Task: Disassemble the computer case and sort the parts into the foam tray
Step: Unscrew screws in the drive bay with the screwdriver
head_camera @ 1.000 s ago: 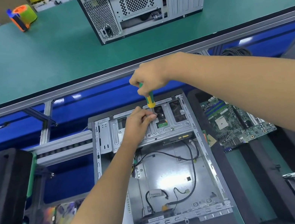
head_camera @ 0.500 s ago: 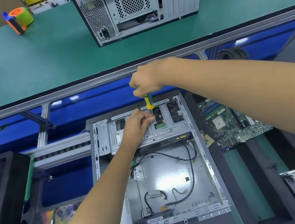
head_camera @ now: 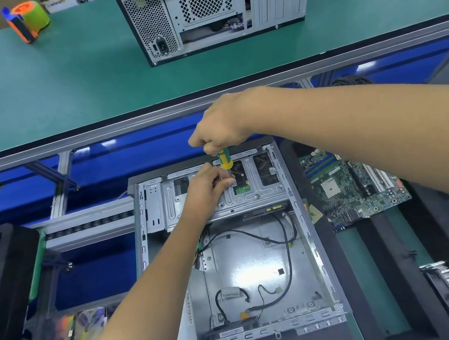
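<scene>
While the left hand (head_camera: 208,186) pinches the shaft near the tip, the right hand (head_camera: 220,128) grips the screwdriver (head_camera: 225,159) over the drive cage (head_camera: 222,200) of the open case (head_camera: 234,258). I judge a screw is being loosened; next it must be lifted out. The motherboard (head_camera: 351,183) lies right, in the foam tray (head_camera: 389,260).

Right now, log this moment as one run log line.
step: unscrewing drive cage | right hand: grips screwdriver | left hand: steadies shaft | motherboard: out, beside open case

Screwdriver (head_camera: 225,160) tip hidden behind left hand (head_camera: 205,188) fingers (screw unseen); heatsink (head_camera: 448,287) blurred.
</scene>
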A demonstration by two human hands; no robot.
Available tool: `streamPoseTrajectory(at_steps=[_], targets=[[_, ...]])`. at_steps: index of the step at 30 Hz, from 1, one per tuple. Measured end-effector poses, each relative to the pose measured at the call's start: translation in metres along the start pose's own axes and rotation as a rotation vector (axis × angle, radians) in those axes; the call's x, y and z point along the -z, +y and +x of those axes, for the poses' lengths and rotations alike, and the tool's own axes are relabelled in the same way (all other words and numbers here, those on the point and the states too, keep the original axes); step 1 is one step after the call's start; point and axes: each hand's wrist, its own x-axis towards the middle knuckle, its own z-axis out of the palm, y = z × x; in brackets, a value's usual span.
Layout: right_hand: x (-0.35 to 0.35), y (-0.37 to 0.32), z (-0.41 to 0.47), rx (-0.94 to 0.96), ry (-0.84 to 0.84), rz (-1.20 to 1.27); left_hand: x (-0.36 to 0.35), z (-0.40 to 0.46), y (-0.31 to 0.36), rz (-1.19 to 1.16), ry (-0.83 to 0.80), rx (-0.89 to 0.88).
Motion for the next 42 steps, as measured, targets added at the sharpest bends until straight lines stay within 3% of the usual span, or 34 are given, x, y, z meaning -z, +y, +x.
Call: streamPoseTrajectory(at_steps=[6, 11, 15, 19, 23, 25, 27, 29, 31, 38, 40, 42], targets=[[0.003, 0.002, -0.003, 0.042, -0.050, 0.027, -0.001, 0.000, -0.001, -0.003, 0.001, -0.010], [0.002, -0.003, -0.006, 0.218, -0.093, -0.007, -0.003, 0.000, -0.002, -0.014, 0.001, 0.012], [-0.009, -0.011, 0.000, 0.292, 0.045, -0.136, -0.005, 0.000, -0.004, -0.021, -0.030, 0.036], [-0.012, -0.002, -0.001, 0.182, -0.010, 0.321, -0.002, -0.001, 0.000, 0.003, -0.029, -0.010], [-0.019, -0.001, -0.006, 0.090, 0.190, 0.560, -0.003, -0.001, -0.001, 0.015, -0.011, -0.003], [-0.022, -0.005, -0.008, 0.011, 0.228, 0.346, -0.004, -0.001, -0.002, 0.028, -0.008, -0.006], [-0.019, -0.012, -0.010, -0.107, 0.192, -0.097, -0.003, -0.001, -0.002, 0.032, -0.008, -0.014], [-0.012, -0.020, -0.012, -0.149, 0.167, -0.271, -0.003, -0.001, -0.002, 0.044, -0.008, -0.024], [-0.009, -0.019, -0.012, -0.098, 0.149, -0.260, -0.004, 0.000, -0.003, 0.042, -0.006, -0.028], [-0.008, -0.011, -0.010, 0.072, 0.088, 0.173, -0.005, 0.001, -0.003, 0.042, -0.013, -0.011], [-0.010, -0.010, -0.009, 0.051, 0.130, 0.127, -0.004, 0.001, -0.004, 0.046, 0.011, -0.032], [-0.016, -0.011, -0.007, -0.004, 0.240, -0.158, -0.004, 0.000, -0.004, 0.044, 0.019, -0.039]])
